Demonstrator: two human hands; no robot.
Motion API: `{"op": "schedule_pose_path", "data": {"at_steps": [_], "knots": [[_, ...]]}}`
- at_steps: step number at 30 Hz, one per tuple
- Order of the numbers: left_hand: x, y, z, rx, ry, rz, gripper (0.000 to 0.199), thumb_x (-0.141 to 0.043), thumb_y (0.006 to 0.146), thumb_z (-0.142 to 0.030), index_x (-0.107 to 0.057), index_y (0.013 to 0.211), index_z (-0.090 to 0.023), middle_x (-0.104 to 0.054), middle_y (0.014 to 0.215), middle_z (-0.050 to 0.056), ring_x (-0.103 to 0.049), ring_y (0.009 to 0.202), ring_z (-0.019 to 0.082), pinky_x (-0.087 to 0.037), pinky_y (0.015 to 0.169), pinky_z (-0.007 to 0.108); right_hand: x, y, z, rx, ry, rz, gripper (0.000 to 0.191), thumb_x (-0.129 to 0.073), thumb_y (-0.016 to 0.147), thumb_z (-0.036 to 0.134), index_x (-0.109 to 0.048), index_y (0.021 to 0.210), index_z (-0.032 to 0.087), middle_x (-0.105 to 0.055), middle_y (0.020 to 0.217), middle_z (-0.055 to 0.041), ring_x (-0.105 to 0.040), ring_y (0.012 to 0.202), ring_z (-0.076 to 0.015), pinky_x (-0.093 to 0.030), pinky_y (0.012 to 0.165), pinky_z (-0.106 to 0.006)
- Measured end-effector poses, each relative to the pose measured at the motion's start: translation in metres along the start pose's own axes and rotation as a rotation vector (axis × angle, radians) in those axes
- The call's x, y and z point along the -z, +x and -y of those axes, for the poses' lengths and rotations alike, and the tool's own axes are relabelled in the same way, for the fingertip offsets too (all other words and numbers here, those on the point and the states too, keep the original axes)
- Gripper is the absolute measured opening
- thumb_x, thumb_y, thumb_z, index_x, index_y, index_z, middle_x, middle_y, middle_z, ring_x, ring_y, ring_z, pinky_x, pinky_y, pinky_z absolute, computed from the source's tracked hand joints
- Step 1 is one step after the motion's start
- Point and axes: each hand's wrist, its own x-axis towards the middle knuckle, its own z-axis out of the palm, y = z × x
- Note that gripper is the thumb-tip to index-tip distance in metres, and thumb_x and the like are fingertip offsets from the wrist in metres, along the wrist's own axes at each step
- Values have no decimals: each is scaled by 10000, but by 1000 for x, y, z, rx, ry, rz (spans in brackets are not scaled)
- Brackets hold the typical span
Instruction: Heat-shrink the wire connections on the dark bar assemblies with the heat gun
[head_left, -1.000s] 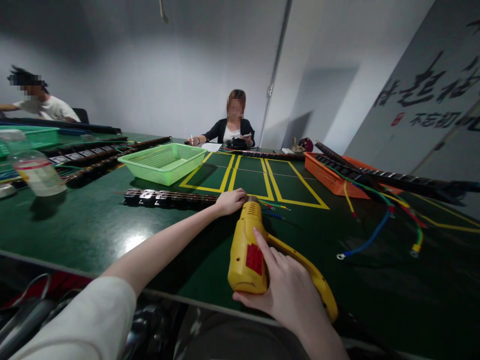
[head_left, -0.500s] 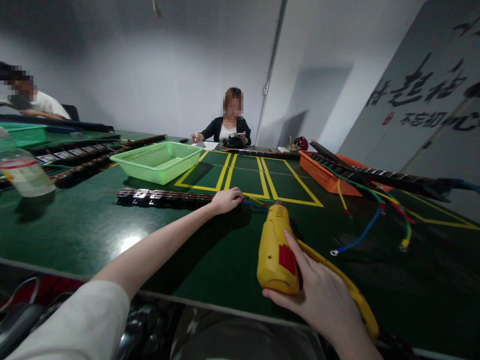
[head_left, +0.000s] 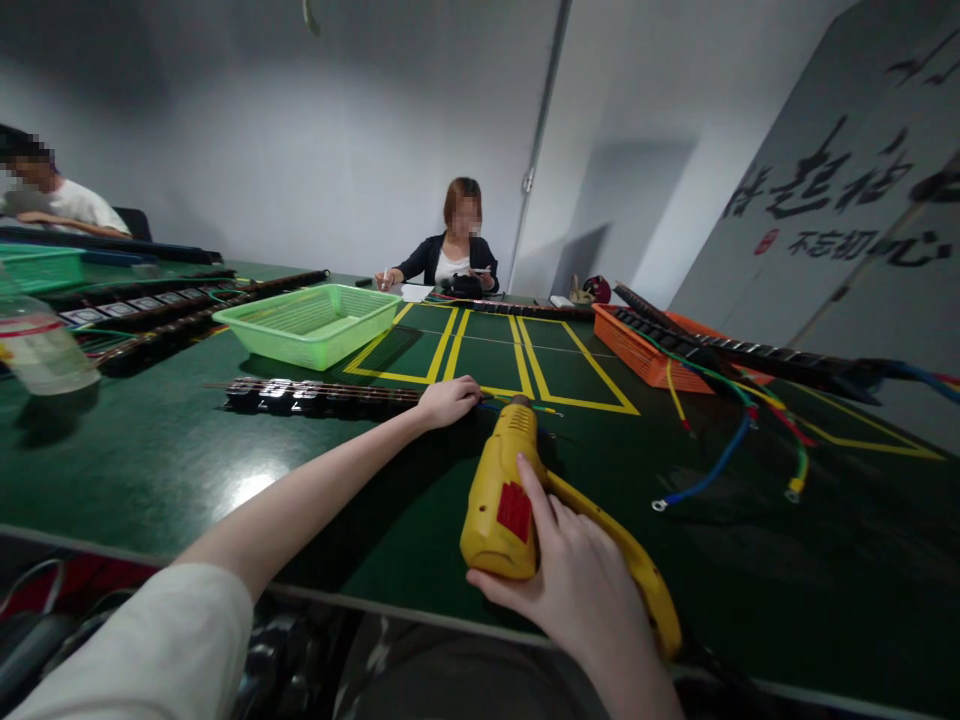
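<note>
My right hand (head_left: pixel 577 570) is wrapped around a yellow heat gun (head_left: pixel 499 500) with a red label. Its nozzle points away from me, toward the wires beyond the fingers of my left hand (head_left: pixel 450 402). That hand is closed over the right end of a long dark bar (head_left: pixel 322 397) with shiny segments, lying on the green table (head_left: pixel 360 500). Thin coloured wires (head_left: pixel 551 411) stick out past my left fingers, partly hidden by the heat gun. The fingertips of my left hand are small and hard to make out.
A light green basket (head_left: pixel 315 350) stands behind the bar. On the right, an orange basket (head_left: pixel 660 370) carries similar bars with coloured cables (head_left: pixel 712 470) hanging out. A plastic bottle (head_left: pixel 49 350) and more bars lie at left. A person (head_left: pixel 457 250) sits opposite; another (head_left: pixel 82 210) sits far left.
My right hand has brought the heat gun leftward, so its nozzle is now closer to my left hand. My left hand keeps its hold on the bar's end. The view has shifted slightly.
</note>
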Motion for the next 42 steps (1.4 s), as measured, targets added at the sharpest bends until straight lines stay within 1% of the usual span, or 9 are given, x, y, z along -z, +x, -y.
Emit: {"op": "schedule_pose_path", "data": {"at_steps": [5,10,14,18,24,29,33,36,42], "knots": [[0,0,0,-11,8,8,337,-335,885,-324,-651,964,-240,-598,1154,-18,-587,999,157,-468,791,231,-1,3,18,19,66,48,1087,-614,614,678,-129,1452,184,-618,967,-96,-592,861,-271,-478,760,-417],[1,-1,1,-10,4,15,321,-349,877,-305,-652,958,-234,-594,1165,-11,-581,1010,160,-469,805,237,-1,5,20,28,90,71,1100,-614,609,687,-139,1454,169,-616,995,-105,-589,884,-272,-469,780,-420],[1,-2,1,-8,0,7,319,-346,883,-315,-649,951,-239,-606,1140,-16,-597,974,158,-472,780,239,2,4,12,30,87,64,1125,-648,586,676,-125,1459,197,-621,1004,-97,-595,905,-272,-472,783,-411],[1,-2,2,-11,-10,1,338,-337,895,-346,-652,964,-245,-609,1136,-19,-595,985,155,-467,782,230,7,-2,-4,14,54,57,1124,-647,592,678,-113,1462,208,-635,1034,-103,-616,890,-271,-482,764,-404],[2,-2,1,-3,-28,11,337,-338,895,-345,-651,967,-245,-606,1149,-27,-595,978,147,-460,765,220,13,-15,-27,-63,-41,-32,1065,-648,627,647,-130,1457,226,-652,1031,-93,-636,877,-276,-493,724,-400],[3,-3,0,-1,-35,13,344,-336,896,-353,-655,960,-244,-608,1147,-26,-598,971,150,-458,757,222,13,-20,-34,-79,-84,-67,1041,-628,648,647,-124,1456,226,-652,1024,-96,-641,876,-282,-497,715,-402],[2,-3,0,5,-43,13,342,-340,894,-343,-660,965,-245,-608,1158,-29,-598,972,145,-462,767,221,10,-20,-32,-82,-100,-81,1033,-604,655,663,-133,1456,210,-643,1038,-107,-636,876,-288,-499,708,-405],[2,-1,1,15,-53,12,341,-341,894,-340,-660,973,-249,-612,1155,-33,-595,982,142,-461,785,216,7,-17,-25,-56,-75,-69,1030,-561,670,691,-135,1455,177,-646,991,-114,-632,840,-284,-497,690,-402],[1,0,2,-4,-44,21,331,-350,879,-326,-660,959,-242,-605,1162,-24,-583,1019,153,-460,831,229,2,-2,7,-42,29,27,1066,-623,622,665,-154,1449,182,-625,970,-105,-602,868,-283,-479,756,-419]]}}
